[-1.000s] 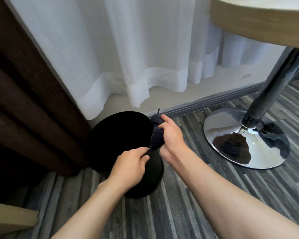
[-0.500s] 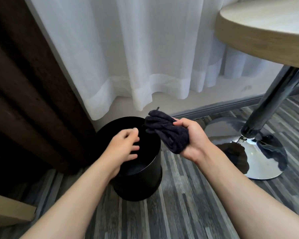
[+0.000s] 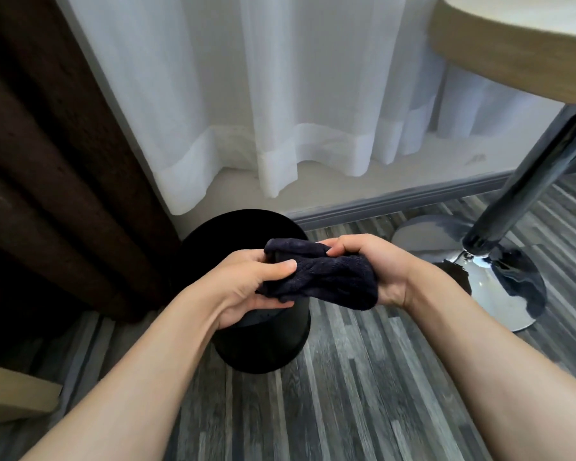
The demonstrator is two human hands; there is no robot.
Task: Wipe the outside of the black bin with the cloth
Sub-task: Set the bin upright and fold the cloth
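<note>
The round black bin (image 3: 263, 344) stands upright on the striped wood floor, close to the wall, its opening partly hidden by my hands. Above its rim I hold a dark navy fluffy cloth (image 3: 326, 277), bunched up between both hands. My left hand (image 3: 246, 281) pinches the cloth's left end with the thumb on top. My right hand (image 3: 376, 267) grips the right end, fingers curled over it. The cloth hangs in the air and does not touch the bin.
A dark brown curtain (image 3: 47, 161) hangs at the left beside a sheer white curtain (image 3: 263, 94). A round table (image 3: 519, 44) with a chrome pole and shiny base (image 3: 499, 277) stands at the right. A beige furniture corner (image 3: 10, 394) sits at the lower left.
My right hand lifted the cloth off the bin's side. My left hand left the bin's rim and took hold of the cloth's other end; both hands now hold it above the bin.
</note>
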